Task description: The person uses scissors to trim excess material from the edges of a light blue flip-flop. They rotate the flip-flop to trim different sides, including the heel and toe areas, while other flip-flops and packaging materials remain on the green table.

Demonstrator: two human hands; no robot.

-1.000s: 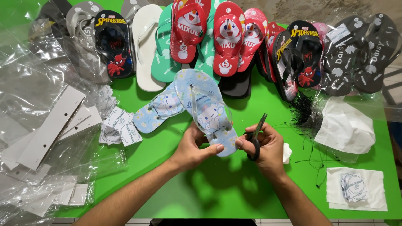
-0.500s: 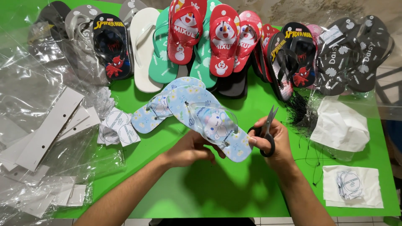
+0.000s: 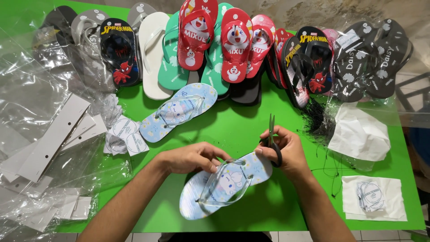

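Left hand (image 3: 190,157) pins the light, flexible blue flip-flop (image 3: 224,183) by its clear strap, an apt hold; right hand (image 3: 286,150) grips shut scissors (image 3: 272,136).

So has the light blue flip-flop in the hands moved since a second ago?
Yes. The flip-flop has come down toward the near table edge, away from its mate, which stays by the row of sandals.
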